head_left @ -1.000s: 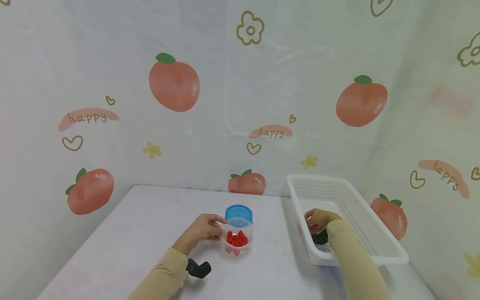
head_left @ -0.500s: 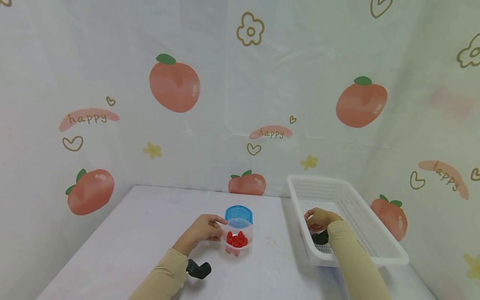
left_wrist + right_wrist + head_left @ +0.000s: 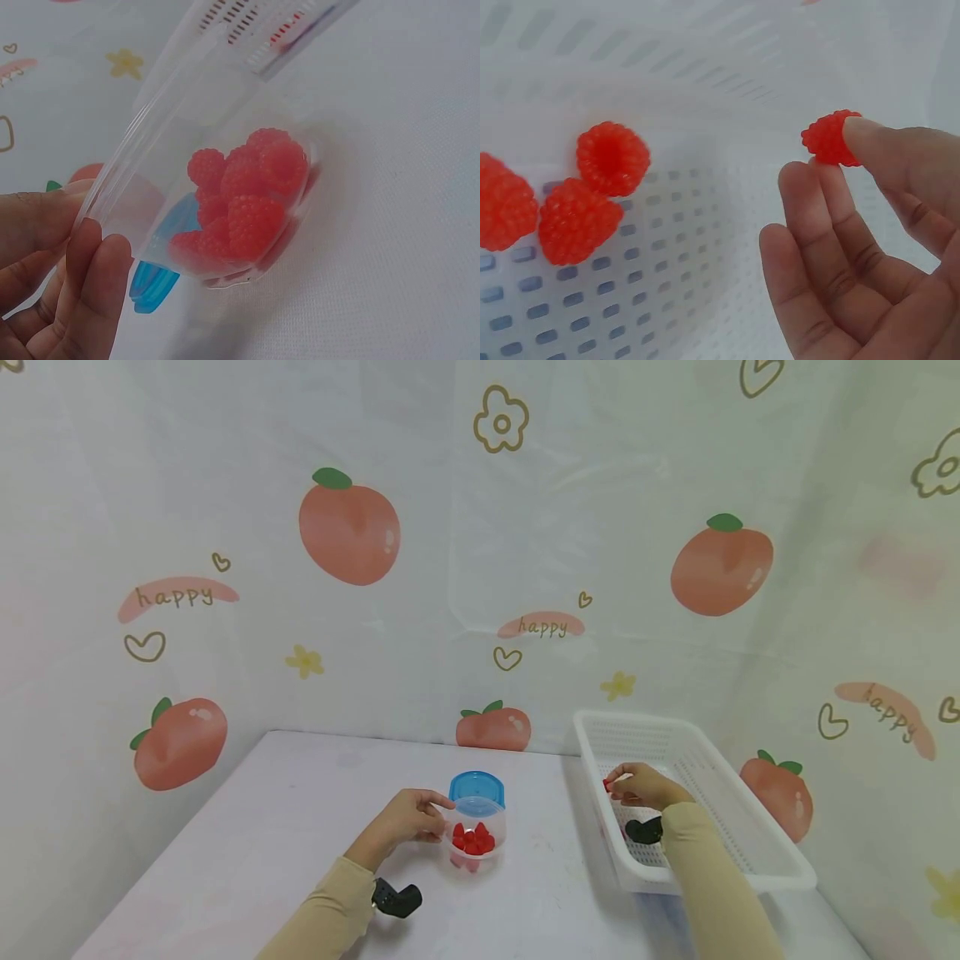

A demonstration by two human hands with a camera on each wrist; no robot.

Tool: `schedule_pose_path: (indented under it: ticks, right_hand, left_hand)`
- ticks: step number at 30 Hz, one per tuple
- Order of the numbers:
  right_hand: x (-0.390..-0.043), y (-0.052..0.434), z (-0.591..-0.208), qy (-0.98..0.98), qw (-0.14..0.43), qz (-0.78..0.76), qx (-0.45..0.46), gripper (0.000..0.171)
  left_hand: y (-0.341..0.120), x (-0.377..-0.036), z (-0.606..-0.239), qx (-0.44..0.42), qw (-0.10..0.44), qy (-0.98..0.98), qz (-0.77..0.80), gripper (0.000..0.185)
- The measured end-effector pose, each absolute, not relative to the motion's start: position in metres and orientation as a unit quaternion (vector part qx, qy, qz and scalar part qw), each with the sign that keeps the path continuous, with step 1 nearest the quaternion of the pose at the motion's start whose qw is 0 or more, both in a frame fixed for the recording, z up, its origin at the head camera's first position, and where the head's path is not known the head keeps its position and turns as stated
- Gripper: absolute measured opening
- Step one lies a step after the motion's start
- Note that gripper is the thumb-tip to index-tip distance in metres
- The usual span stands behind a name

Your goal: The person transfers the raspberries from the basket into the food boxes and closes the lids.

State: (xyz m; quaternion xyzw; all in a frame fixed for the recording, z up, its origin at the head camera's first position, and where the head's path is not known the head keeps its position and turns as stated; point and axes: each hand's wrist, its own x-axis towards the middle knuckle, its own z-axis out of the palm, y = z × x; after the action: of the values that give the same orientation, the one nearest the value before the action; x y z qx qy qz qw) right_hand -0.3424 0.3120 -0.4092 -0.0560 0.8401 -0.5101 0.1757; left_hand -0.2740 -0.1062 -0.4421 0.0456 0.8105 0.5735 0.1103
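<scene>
My left hand [image 3: 408, 818] pinches the rim of a clear plastic tub [image 3: 225, 101], which stands on the table with several red raspberries [image 3: 251, 184] inside. A blue lid [image 3: 477, 784] lies just behind the tub. Over at the right, my right hand [image 3: 647, 787] is inside a white perforated basket [image 3: 776, 875], near its left wall. Between thumb and fingertips it pinches one raspberry [image 3: 830, 138], held above the basket floor. Three more raspberries [image 3: 579, 221] are visible in the basket in the right wrist view.
A black wrist-worn device [image 3: 397, 898] sits under the left forearm, another black device [image 3: 642, 831] under the right wrist. White cloth walls printed with fruit stand behind and beside the white table [image 3: 345, 768].
My right hand has risen and shifted slightly away from me inside the basket, now with a raspberry showing at its fingertips. The left hand and tub have stayed put.
</scene>
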Motion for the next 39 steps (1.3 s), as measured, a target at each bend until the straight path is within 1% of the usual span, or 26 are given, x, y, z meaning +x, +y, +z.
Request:
schedule_pose_path:
  ticks: [6,9,14,20,26,29,33,39]
  right_hand:
    - [-0.342,0.317,-0.401,0.826,0.147,-0.539,-0.072,0.022]
    - [-0.344,0.321,-0.399,0.812,0.128,-0.565,-0.073,0.021]
    - [-0.341,0.324,-0.391,0.797,0.098,-0.590,-0.086,0.017]
    - [-0.335,0.321,-0.378,0.762,0.051,-0.636,-0.113,0.008]
    - [-0.329,0.308,-0.365,0.729,0.011,-0.670,-0.141,0.007]
    - [-0.326,0.300,-0.358,0.714,0.001,-0.683,-0.155,0.007]
    - [-0.321,0.286,-0.349,0.697,-0.014,-0.694,-0.180,0.010]
    - [-0.311,0.265,-0.337,0.688,-0.027,-0.694,-0.211,0.012]
  left_hand:
    - [-0.106,-0.273,-0.441,0.047,0.109,0.810,0.574,0.032]
    - [-0.106,-0.273,-0.442,0.045,0.109,0.811,0.573,0.032]
    - [-0.106,-0.274,-0.442,0.045,0.108,0.812,0.571,0.031]
    - [-0.106,-0.275,-0.444,0.041,0.107,0.816,0.567,0.031]
    - [-0.106,-0.274,-0.443,0.041,0.106,0.812,0.572,0.032]
    - [-0.106,-0.274,-0.443,0.040,0.105,0.813,0.572,0.032]
    - [-0.106,-0.273,-0.443,0.038,0.105,0.813,0.571,0.032]
    - [-0.105,-0.273,-0.443,0.035,0.105,0.813,0.572,0.032]
